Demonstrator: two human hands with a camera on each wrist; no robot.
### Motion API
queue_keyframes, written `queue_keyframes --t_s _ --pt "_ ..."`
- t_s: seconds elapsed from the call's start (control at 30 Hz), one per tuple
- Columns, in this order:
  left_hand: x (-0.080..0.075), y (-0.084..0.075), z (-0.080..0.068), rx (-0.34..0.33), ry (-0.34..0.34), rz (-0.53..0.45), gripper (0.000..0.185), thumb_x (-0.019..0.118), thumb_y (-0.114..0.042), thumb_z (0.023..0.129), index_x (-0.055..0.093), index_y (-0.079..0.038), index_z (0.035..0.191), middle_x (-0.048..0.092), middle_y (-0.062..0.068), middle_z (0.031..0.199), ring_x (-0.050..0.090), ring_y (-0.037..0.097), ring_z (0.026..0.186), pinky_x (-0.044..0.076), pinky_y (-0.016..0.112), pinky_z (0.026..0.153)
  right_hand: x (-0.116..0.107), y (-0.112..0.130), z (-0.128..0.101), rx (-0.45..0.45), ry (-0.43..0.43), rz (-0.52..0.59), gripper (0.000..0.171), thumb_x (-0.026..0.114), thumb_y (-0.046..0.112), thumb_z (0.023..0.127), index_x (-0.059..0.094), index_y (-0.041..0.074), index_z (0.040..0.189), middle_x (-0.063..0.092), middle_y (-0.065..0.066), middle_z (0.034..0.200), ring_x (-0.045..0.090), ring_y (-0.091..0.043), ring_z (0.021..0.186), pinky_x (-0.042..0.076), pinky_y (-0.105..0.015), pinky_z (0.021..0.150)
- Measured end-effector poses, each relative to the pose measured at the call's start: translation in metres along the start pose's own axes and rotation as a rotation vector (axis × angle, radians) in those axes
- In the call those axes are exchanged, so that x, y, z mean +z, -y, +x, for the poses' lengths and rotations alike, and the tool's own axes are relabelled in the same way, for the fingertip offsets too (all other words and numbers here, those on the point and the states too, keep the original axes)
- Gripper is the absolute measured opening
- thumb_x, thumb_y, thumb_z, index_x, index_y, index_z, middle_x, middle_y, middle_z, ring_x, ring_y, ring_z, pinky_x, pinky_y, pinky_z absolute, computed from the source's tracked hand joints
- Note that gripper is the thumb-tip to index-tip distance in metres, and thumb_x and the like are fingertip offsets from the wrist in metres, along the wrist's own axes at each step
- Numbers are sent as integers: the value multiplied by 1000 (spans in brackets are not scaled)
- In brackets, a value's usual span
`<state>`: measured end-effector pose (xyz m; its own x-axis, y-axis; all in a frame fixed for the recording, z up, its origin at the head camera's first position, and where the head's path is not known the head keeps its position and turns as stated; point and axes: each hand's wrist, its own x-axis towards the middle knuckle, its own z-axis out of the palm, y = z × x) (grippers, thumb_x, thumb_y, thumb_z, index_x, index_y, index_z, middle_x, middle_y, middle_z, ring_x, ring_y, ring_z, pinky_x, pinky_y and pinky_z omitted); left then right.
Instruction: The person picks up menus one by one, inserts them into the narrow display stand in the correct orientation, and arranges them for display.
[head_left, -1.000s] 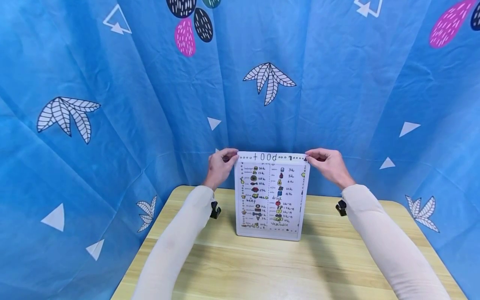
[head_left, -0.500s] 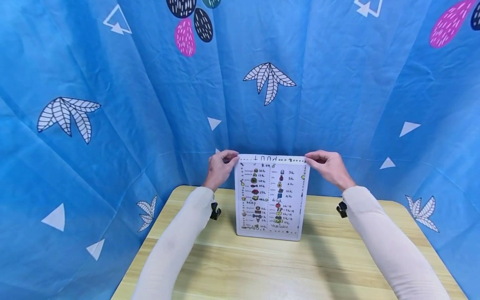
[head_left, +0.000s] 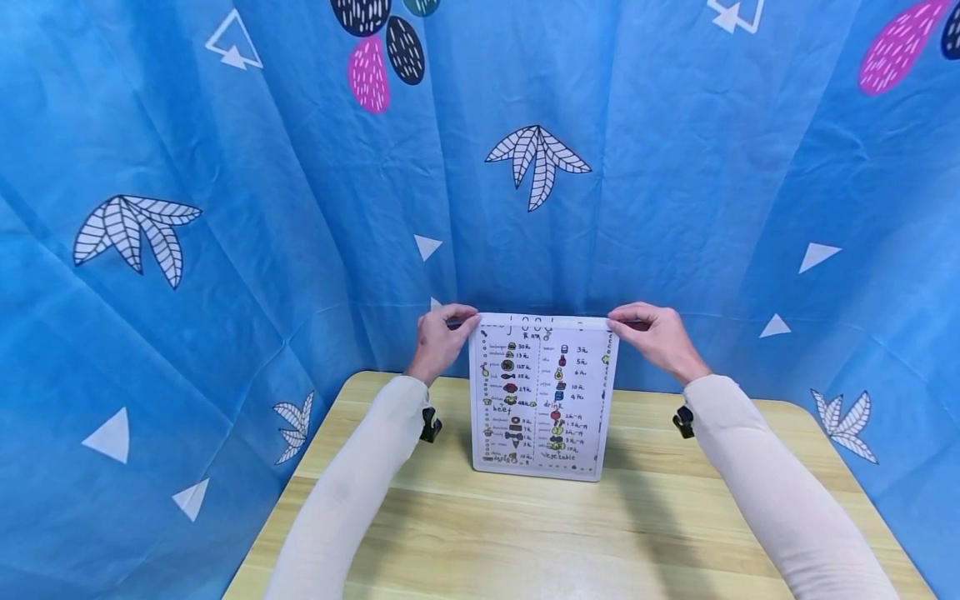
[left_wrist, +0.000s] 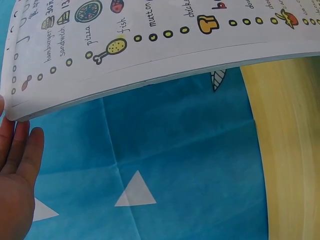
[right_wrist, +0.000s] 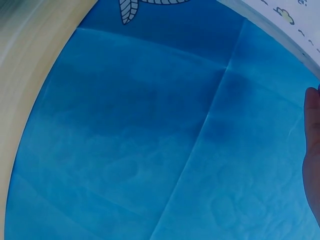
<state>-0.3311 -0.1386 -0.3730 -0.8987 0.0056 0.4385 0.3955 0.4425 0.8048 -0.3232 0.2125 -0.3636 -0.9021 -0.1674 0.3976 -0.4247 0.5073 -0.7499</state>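
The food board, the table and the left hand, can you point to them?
food board [head_left: 542, 400], head view, middle of its printed face
table [head_left: 570, 533], head view, bare wooden top
left hand [head_left: 438, 337], head view, back of the hand

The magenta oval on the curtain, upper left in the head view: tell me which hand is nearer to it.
Left. The left hand pinches the menu board's top left corner, below the magenta oval; the right hand pinches the top right corner, farther across.

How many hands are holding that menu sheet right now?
2. The left hand pinches the top left corner of the menu sheet, and the right hand pinches its top right corner; its bottom edge rests on the table.
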Motion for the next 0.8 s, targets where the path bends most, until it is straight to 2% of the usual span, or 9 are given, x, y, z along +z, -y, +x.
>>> queue_keyframes --t_s 0.33,0.8 --pt "1 3 -2 23 -6 -13 14 72 -15 94 76 -4 103 71 10 102 71 25 89 59 39 80 2 -3 -1 -10 14 29 25 72 17 95 73 -2 110 67 -17 120 62 5 89 52 -12 77" --pt "2 7 -5 41 -11 -6 14 72 -17 94 75 -5 101 71 10 101 72 26 91 59 40 81 2 -4 -5 18 20 30 27 71 20 95 74 -2 111 67 -16 121 62 4 90 51 -12 78"
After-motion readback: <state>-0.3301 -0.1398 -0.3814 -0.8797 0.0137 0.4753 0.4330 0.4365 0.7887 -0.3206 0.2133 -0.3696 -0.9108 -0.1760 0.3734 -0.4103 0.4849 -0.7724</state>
